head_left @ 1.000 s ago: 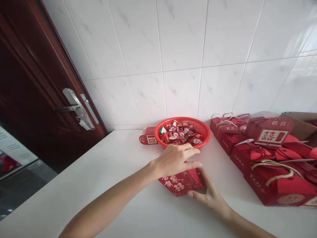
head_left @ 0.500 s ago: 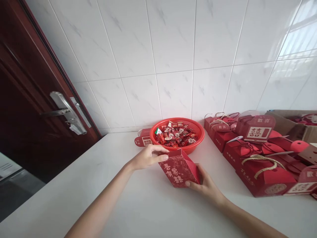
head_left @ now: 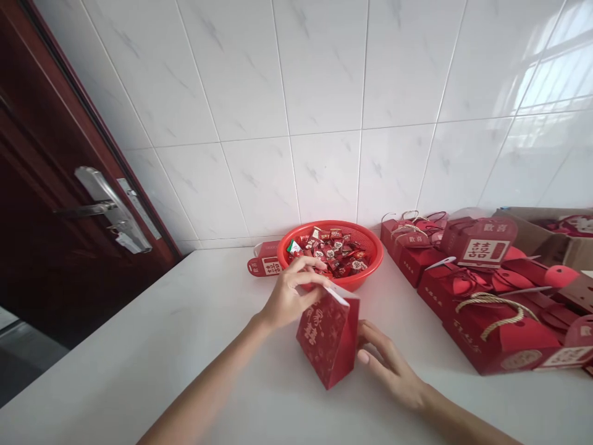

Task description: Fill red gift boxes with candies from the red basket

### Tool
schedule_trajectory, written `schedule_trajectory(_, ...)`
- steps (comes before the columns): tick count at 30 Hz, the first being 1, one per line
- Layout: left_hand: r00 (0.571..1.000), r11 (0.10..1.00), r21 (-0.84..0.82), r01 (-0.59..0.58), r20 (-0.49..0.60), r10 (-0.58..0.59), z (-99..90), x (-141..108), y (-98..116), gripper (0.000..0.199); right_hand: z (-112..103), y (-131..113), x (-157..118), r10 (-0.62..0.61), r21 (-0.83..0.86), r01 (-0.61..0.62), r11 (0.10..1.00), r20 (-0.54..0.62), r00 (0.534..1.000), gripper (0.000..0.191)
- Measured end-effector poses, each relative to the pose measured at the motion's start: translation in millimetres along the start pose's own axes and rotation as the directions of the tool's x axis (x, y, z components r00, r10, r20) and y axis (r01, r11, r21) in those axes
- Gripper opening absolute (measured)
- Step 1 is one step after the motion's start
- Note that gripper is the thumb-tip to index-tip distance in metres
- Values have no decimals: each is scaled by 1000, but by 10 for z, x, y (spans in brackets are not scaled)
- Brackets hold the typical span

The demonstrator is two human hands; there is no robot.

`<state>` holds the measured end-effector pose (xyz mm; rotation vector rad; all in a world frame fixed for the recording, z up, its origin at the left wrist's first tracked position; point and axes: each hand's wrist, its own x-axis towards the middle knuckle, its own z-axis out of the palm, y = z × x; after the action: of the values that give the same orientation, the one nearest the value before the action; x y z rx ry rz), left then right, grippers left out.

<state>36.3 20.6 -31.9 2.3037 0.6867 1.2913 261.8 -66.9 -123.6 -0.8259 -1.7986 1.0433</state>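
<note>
A red paper gift box [head_left: 324, 343] with pale printed characters stands on the white table, turned so that a plain red side shows. My left hand [head_left: 294, 293] pinches its top edge, where a white inner flap shows between thumb and fingers. At the box's right side is my right hand [head_left: 393, 368], thumb and fingers apart; its fingertips are close against the side, and whether they touch it I cannot tell. Just behind the box sits a red plastic basket [head_left: 377, 254] full of red-wrapped candies [head_left: 340, 250].
Several red gift boxes [head_left: 482, 315], some with rope handles, are grouped at the right. Behind them stands a cardboard box [head_left: 528, 219]. A red carton [head_left: 266, 266] lies left of the basket. A tiled wall [head_left: 324, 173] borders the table [head_left: 199, 346]; a door [head_left: 60, 136] is at left.
The gift box has turned and become more upright, showing its side. My right hand has released its lower right part and moved slightly away. My left hand still holds the top edge.
</note>
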Motion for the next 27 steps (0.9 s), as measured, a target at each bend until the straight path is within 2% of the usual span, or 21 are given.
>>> schedule_trajectory(4, 980, 942, -312, 124, 186, -68, 57, 41, 74, 19, 7, 104, -56, 158, 71, -154, 985, -50, 986, 49)
schedule_trajectory(6, 961, 846, -491, 207, 263, -83, 88, 82, 94, 25, 17, 158, -74, 203, 78, -196, 977, -89, 975, 65)
schedule_trajectory(9, 927, 662, -677, 321, 366, -75, 153, 138, 75, 30, 36, 172, -67, 173, 131, -160, 978, -101, 980, 81)
schedule_trajectory(11, 908, 593, -715, 370, 413, -68, 213, 148, 27, 30, 42, 144, -48, 132, 161, -123, 979, -48, 990, 71)
schedule_trajectory(14, 895, 547, -733, 404, 441, -71, 305, 114, -77, 27, 39, 98, -26, 103, 159, -114, 981, 78, 992, 44)
schedule_trajectory(16, 894, 522, -748, 409, 442, -66, 333, 84, -135, 23, 39, 85, -23, 111, 148, -128, 981, 116, 987, 37)
schedule_trajectory(19, 877, 514, -748, 420, 480, -18, 282, 78, -152, 16, 47, 92, -31, 113, 133, -121, 984, 70, 991, 39)
schedule_trajectory(22, 854, 532, -728, 433, 520, 17, 142, 127, -82, 29, 48, 109, -35, 114, 82, -111, 990, -28, 993, 41)
schedule_trajectory(24, 870, 595, -696, 402, 492, -13, 43, 168, -6, 32, 36, 124, -30, 142, 4, -142, 990, -91, 986, 42)
schedule_trajectory(27, 922, 736, -602, 309, 380, -76, -84, 197, 153, 22, -5, 140, -11, 163, -82, -177, 981, -147, 975, 45)
